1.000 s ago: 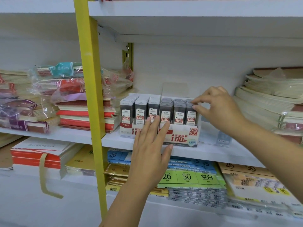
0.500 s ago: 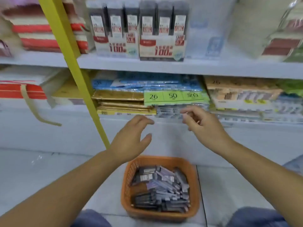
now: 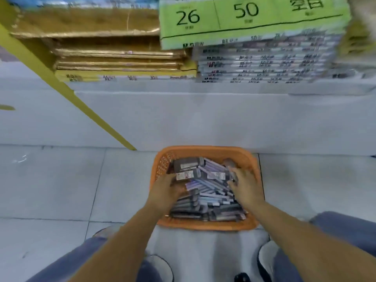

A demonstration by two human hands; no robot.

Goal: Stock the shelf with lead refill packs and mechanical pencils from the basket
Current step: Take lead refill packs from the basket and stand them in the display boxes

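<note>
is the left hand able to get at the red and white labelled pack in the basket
Probably yes: the left hand is inside the open orange basket, right beside the labelled pack, which lies uppermost with nothing over it.

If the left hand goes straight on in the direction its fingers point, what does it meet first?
Most likely the pack with the red and white label, on top of the pile in the orange basket. The left hand reaches close to it; contact is unclear.
</note>
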